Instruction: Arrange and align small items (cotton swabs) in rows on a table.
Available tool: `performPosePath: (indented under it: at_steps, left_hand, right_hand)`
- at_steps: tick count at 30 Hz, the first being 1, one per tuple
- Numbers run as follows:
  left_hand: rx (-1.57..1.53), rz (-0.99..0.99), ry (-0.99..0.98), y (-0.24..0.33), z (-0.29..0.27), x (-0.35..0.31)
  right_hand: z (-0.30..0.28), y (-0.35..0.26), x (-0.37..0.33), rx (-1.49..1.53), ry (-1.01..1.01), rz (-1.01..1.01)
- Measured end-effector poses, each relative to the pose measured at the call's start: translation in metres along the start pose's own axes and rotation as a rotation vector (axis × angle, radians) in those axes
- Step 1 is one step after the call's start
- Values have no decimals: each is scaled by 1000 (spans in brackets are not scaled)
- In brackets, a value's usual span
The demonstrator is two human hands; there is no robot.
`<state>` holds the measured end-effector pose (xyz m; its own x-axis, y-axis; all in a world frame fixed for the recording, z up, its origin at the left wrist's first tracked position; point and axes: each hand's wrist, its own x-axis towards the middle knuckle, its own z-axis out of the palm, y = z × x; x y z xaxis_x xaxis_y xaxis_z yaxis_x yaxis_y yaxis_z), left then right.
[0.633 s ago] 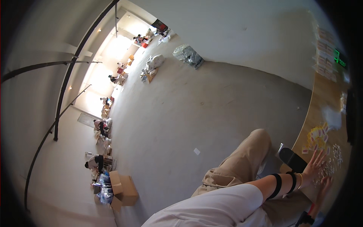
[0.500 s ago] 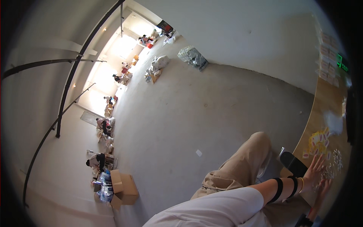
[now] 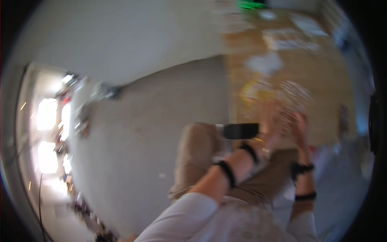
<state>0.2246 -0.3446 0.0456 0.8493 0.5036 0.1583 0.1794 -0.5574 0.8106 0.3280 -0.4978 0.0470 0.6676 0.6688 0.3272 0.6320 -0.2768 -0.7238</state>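
Head view: 2 hands [image 3: 271,120] [image 3: 299,128] by white sticks [image 3: 296,93], grip too blurred to tell, table edge [image 3: 330,141] near, open tabletop [image 3: 327,86] rightward

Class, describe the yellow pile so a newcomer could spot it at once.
Find the wooden table at the right. Near its left edge, just beyond the left hand, lies the yellow pile. Its colour sets it apart from the thin whitish pieces to its right and the white thing beyond.

Smooth wood-look tabletop [image 3: 328,88], matt floor [image 3: 137,149], beige cloth trousers [image 3: 196,151]
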Motion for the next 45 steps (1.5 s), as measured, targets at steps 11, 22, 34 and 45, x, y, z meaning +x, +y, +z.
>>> performPosePath:
  at_steps: [11,22,34,45]
  left_hand:
    - [771,192,-521,80,-8,7]
    - [793,177,-642,82,-11,18]
    - [799,203,-664,82,-12,22]
    - [831,365,-747,81,-8,28]
  right_hand:
    - [-70,4,-18,-212,235,223]
    - [-73,0,27,-280,120,188]
    - [-62,10,36,-189,134,150]
    - [-59,14,42,-311,86,152]
